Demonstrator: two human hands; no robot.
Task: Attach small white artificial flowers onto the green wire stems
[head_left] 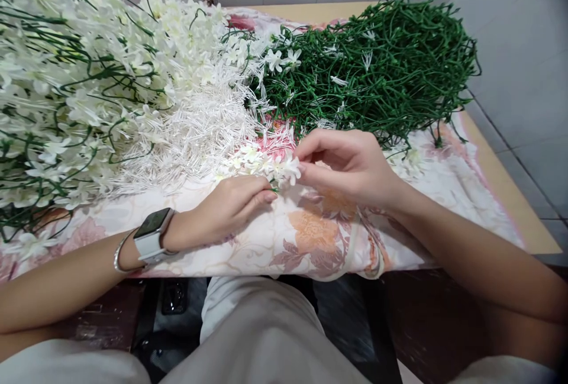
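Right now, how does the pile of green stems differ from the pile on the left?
The green stem pile is nearly all bare green, with few blossoms; the left pile is thick with white flowers on its stems. The green stem pile lies at the far right, the left pile spreads nearer. Both rest on the floral cloth.

Both forearms are reaching forward, the left hand [231, 206] and right hand [350, 165] meeting fingertip to fingertip, each pinching closed.

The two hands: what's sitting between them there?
In the head view, a small flower sprig with white blossoms spans the gap; the left hand pinches its green stem, the right hand touches a blossom.
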